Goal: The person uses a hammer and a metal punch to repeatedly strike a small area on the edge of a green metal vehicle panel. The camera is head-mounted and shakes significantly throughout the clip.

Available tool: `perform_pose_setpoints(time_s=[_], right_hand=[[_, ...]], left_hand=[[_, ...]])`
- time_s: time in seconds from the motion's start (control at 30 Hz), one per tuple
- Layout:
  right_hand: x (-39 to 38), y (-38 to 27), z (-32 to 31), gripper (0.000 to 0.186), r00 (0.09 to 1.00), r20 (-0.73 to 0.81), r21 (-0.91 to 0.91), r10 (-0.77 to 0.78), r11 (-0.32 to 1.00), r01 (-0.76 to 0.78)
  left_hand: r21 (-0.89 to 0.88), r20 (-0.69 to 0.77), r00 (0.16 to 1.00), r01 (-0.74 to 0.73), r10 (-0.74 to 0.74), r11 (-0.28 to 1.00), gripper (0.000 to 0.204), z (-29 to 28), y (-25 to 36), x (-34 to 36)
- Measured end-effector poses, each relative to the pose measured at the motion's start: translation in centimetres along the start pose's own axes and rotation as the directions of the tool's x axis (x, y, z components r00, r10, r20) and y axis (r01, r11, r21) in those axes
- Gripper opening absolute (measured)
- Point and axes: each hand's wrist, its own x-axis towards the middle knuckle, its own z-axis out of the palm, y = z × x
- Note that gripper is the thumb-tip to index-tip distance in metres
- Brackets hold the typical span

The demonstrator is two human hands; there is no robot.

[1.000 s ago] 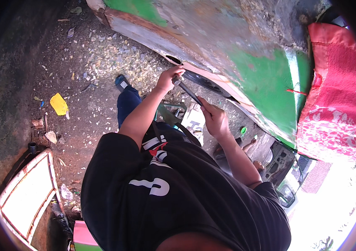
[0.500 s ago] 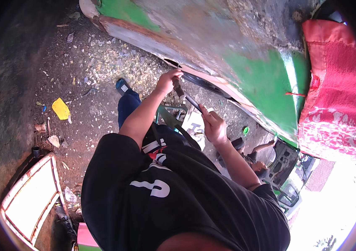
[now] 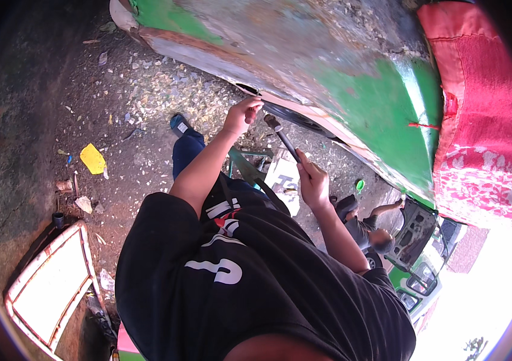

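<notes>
My right hand (image 3: 313, 182) is closed round the dark handle of a hammer (image 3: 285, 142). The hammer's head points up and left, a short gap from my left hand (image 3: 243, 117). My left hand is closed, its fingertips at the lower edge of a car body panel (image 3: 328, 90). Whatever those fingers pinch is too small or hidden to make out. The panel is patchy, with green paint, grey filler and rusty bare areas. A dark slot shows along its edge beside my fingers.
Paint flakes and chips litter the ground (image 3: 166, 102). A yellow piece (image 3: 93, 159) lies at left, above a rusty-framed white panel (image 3: 57, 283). Red cloth (image 3: 478, 114) hangs at right. Another person (image 3: 364, 231) crouches by a vehicle's open door (image 3: 413, 231). A green stool frame (image 3: 247, 157) stands below my hands.
The hammer's head has come away from my left hand, moving slightly right. My left hand stays at the panel edge. The view has shifted a little.
</notes>
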Motion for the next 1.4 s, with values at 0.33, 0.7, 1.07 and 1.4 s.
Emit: perform_pose_setpoints(time_s=[0.33,0.7,1.07,1.4], right_hand=[[-0.1,-0.4,-0.1,0.038,0.999,0.03,0.032,0.018,0.999,-0.019],[-0.8,-0.3,-0.4,0.036,0.999,0.023,0.044,0.03,0.999,-0.031],[-0.4,-0.9,0.7,0.041,0.973,-0.014,-0.013,-0.232,0.973,0.232],[-2.0,3.1,0.7,0.041,0.999,-0.044,-0.001,0.025,1.0,-0.025]], left_hand=[[0.033,-0.077,0.997,0.005,-0.003,0.999,0.021,-0.2,-0.4,-0.1],[0.034,0.018,0.997,-0.072,0.071,0.997,0.036,-0.4,-0.3,0.3],[-0.219,0.077,0.996,-0.015,0.033,0.976,0.029,-0.2,-1.3,0.2],[-0.131,0.131,0.991,-0.016,0.033,0.991,0.027,-1.0,-1.2,1.3]])
